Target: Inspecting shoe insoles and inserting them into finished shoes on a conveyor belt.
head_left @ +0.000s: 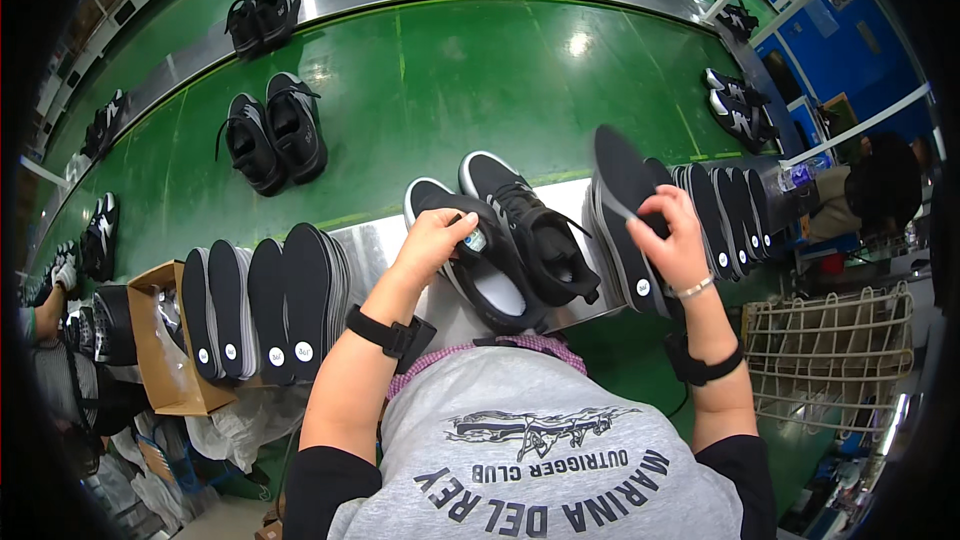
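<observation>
Two black sneakers with white sole edges stand side by side before me on the metal ledge. At the left sneaker, my left hand pinches the tongue, leaving the opening and its pale inside visible. The right sneaker is laced and touches its mate. My right hand has its thumb and fingers closed on a dark insole, slightly smeared by motion. That insole is raised at its far end over a stack of insoles, whose near end bears a white round sticker.
More insole stacks stand at left and right. A cardboard box is left of them. Across the green surface sit other black shoes. A wire rack stands at right. A co-worker's gloved hand shows far left.
</observation>
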{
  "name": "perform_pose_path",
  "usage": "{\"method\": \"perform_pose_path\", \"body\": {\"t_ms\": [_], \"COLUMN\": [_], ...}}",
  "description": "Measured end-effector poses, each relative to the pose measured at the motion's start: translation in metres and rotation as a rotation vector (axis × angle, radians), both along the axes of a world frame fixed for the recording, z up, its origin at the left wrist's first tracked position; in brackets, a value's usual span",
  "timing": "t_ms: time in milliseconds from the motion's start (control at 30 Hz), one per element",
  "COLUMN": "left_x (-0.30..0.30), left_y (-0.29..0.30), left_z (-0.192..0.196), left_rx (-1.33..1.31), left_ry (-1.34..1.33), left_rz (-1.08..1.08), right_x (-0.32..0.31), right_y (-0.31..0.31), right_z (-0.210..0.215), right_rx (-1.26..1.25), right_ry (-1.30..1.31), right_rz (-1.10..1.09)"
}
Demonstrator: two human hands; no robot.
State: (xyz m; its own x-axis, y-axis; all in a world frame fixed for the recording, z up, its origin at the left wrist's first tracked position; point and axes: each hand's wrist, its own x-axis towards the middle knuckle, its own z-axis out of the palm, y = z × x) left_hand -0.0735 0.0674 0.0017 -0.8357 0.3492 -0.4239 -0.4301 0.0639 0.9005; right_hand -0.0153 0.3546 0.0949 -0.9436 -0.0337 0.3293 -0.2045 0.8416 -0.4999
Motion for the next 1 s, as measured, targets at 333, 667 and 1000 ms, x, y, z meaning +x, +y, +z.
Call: {"method": "perform_pose_path", "body": {"t_ms": [333,667,1000], "left_x": [0.016,0.021,0.022], "left_y": [0.014,0.019,0.010], "left_z": [0.008,-0.004,-0.004], "left_rx": [-0.207,-0.200,-0.354], "left_ry": [0.318,0.442,0.468], "left_rz": [0.189,0.272,0.288], "right_x": [0.024,0.012,0.024], "right_y": [-0.119,-0.132,-0.125], "right_z": [-0.004,-0.041,0.003], "right_rx": [0.770,0.670,0.891], "right_ry": [-0.395,-0.421,-0.612], "right_rz": [0.527,0.496,0.422]}}
